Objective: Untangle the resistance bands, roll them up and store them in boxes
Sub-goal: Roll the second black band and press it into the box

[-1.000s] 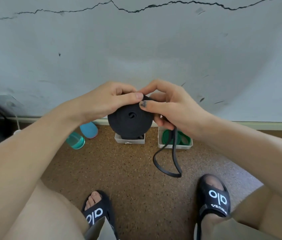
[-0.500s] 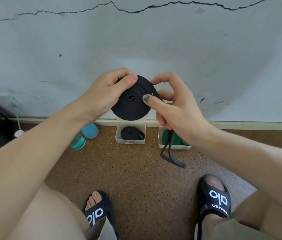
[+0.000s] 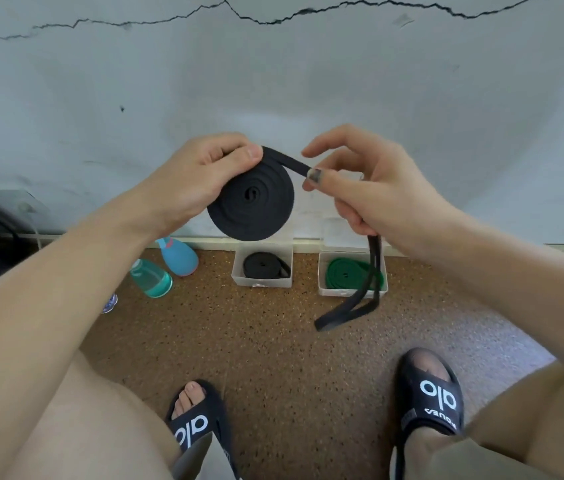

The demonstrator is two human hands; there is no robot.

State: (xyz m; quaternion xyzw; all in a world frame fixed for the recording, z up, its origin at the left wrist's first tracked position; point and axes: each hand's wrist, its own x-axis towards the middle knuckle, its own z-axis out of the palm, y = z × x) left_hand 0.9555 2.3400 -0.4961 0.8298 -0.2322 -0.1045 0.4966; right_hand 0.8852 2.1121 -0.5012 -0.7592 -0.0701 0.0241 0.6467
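Your left hand [image 3: 201, 181] grips the flat black rubber resistance band coil [image 3: 251, 202] at its upper left edge, thumb pressed on the face, holding it upright in the air in front of the cracked grey wall [image 3: 273, 81]. Your right hand [image 3: 370, 195] pinches the band's free strip just right of the coil between thumb and fingers; the remaining tail [image 3: 360, 299] passes through the curled lower fingers and hangs as a loop above the floor. On the speckled brown floor [image 3: 273, 341], against the wall, stand two small white open boxes: the left box [image 3: 261, 282] contains a rolled black band [image 3: 265, 265], the right box [image 3: 349, 292] a rolled green band [image 3: 346, 275]. Two blue-green bottles [image 3: 166, 268] lie left of the boxes.
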